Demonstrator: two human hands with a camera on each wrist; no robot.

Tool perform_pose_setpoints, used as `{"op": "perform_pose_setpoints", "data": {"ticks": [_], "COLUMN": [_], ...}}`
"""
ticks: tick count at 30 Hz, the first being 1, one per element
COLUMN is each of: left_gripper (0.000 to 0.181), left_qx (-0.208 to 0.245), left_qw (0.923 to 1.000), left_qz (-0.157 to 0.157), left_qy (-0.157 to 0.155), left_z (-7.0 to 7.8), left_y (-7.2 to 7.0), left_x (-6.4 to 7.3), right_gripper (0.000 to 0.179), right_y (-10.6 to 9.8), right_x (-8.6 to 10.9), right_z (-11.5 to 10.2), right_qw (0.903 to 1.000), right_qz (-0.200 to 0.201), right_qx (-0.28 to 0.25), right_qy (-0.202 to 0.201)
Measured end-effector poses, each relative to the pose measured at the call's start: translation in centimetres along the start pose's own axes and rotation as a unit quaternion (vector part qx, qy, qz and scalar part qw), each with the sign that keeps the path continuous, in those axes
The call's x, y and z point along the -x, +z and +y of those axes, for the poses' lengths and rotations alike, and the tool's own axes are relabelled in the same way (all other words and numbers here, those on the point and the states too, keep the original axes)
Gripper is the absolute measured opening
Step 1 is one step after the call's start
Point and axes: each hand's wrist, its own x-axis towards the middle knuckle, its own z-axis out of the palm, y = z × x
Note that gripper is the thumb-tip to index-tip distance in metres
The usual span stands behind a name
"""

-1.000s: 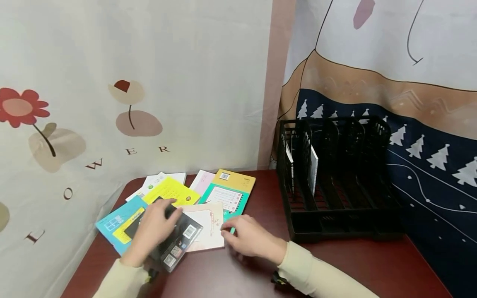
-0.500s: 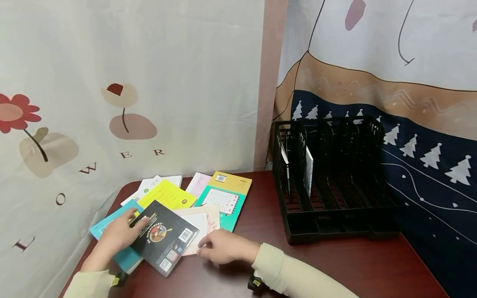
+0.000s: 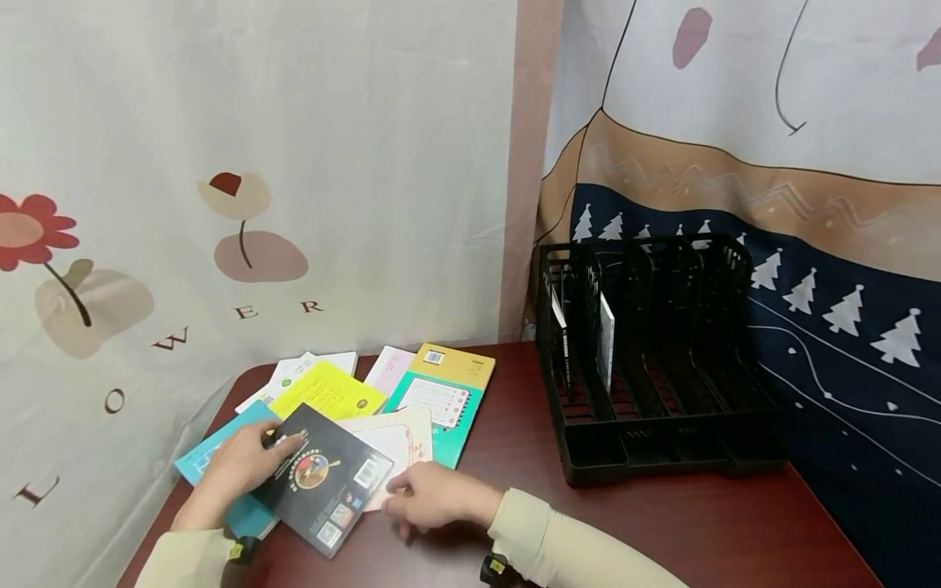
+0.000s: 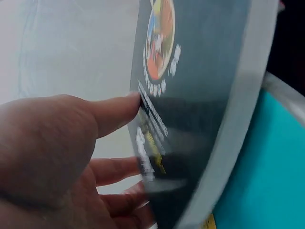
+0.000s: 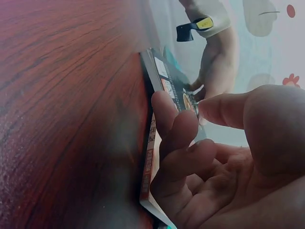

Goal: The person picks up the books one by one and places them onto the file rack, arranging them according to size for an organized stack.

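A black book [image 3: 341, 478] with a round colored picture and white label squares on its cover lies tilted over other books. My left hand [image 3: 238, 465] holds its upper left edge, thumb on the cover [image 4: 190, 95] and fingers behind the edge. Close by its right corner is my right hand [image 3: 441, 496], fingers loosely curled, with nothing seen between thumb and fingers [image 5: 178, 129]. Behind that hand a cream book [image 3: 415, 433] lies partly covered. Under the black book and left hand, a blue book [image 3: 250, 514] shows its lower end.
Farther back lie a yellow book [image 3: 327, 392], white ones [image 3: 294, 371], a pink one [image 3: 390, 369] and a green-and-ochre book [image 3: 444, 441]. At right stands a black divided rack [image 3: 669, 425] with a few thin books [image 3: 606, 343] upright. Patterned curtains border the dark red table [image 3: 625, 531].
The left hand has shifted from across the black book to its upper left edge, uncovering the cover. The right hand has moved left and nearer to that book.
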Motion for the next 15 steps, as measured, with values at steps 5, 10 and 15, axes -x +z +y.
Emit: {"op": "perform_pose_setpoints", "data": {"ticks": [5,10,15], "left_gripper": [0.088,0.067,0.050], "left_qx": [0.013,0.070,0.141], "left_qw": [0.9999,0.9975,0.9885], "left_qz": [-0.006,0.009,0.042], "left_qy": [0.000,0.011,0.032], "left_z": [0.2,1.3,3.3], "left_y": [0.2,0.7,1.1], "left_x": [-0.1,0.3,0.3], "right_gripper": [0.053,0.052,0.059], "right_y": [-0.1,-1.3,-3.2], "right_x": [0.2,0.5,1.0], "right_z": [0.6,1.1,1.6], "right_qw": [1.0000,0.9998,0.9966], "right_qz": [-0.002,0.006,0.042], "right_qx": [-0.010,-0.016,-0.061], "right_qy": [0.000,0.011,0.034]}}
